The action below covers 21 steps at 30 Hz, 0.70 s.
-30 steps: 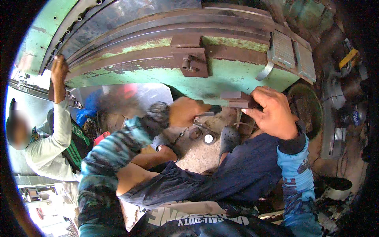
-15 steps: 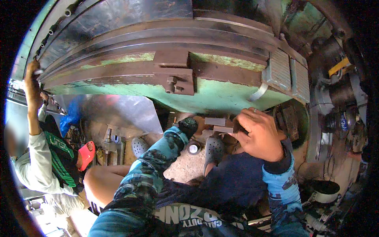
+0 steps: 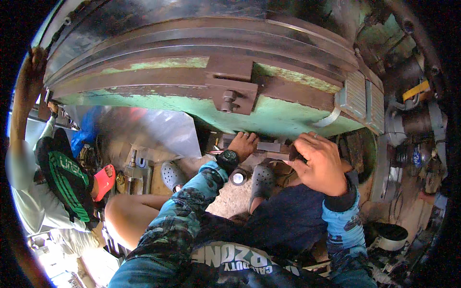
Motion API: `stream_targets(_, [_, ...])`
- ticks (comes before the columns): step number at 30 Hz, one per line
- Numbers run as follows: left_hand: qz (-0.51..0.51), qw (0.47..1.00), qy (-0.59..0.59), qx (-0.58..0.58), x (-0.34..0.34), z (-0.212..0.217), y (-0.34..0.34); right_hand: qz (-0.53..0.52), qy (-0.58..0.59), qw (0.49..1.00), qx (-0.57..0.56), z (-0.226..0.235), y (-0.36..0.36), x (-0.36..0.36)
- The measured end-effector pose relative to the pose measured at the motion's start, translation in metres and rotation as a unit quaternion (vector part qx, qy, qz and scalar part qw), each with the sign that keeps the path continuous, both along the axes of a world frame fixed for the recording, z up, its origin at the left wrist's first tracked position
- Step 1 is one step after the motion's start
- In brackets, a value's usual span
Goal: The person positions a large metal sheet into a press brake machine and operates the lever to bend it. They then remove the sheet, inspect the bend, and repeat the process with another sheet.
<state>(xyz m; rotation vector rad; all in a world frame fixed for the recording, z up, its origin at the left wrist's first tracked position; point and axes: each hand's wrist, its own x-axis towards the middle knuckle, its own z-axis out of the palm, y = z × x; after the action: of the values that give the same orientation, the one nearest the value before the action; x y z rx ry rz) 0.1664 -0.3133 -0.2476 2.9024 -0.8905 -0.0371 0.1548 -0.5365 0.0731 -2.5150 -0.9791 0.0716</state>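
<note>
My left hand (image 3: 244, 146) reaches low to the foot of the green machine, its fingers stretched forward at grey metal bars (image 3: 269, 146) lying there. What lies under those fingertips is hidden. A watch sits on that wrist. My right hand (image 3: 318, 162) is raised above my right knee, thumb and fingers pinched together. A small dark piece (image 3: 293, 152) shows between them; its kind is unclear. Just behind that pinch lies another pale flat bar (image 3: 277, 156). Below my left wrist a small dark round container with a white centre (image 3: 237, 178) stands on the floor.
The long green and brown machine bed (image 3: 297, 113) spans the front, with a bolted bracket (image 3: 231, 98) jutting out. A shiny metal sheet (image 3: 168, 129) leans below it. At left, another person (image 3: 57, 177) grips the machine's end. A metal fixture (image 3: 137, 173) stands by my left shoe.
My left hand has come into sight, its fingers extended onto the bars by the machine's foot. The right hand keeps its pinch, barely moved. The view has shifted slightly left.
</note>
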Motion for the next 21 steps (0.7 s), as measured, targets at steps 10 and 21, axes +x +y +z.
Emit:
stream_targets(10, [0.468, 0.792, 0.18, -0.347, -0.087, -0.039, 0.013, 0.032, 0.002, 0.997, -0.066, -0.015, 0.022, -0.005])
stream_targets(21, [0.606, 0.617, 0.19, -0.465, -0.115, -0.068, -0.003, 0.246, -0.049, 0.884, -0.394, -0.165, 0.113, 0.027])
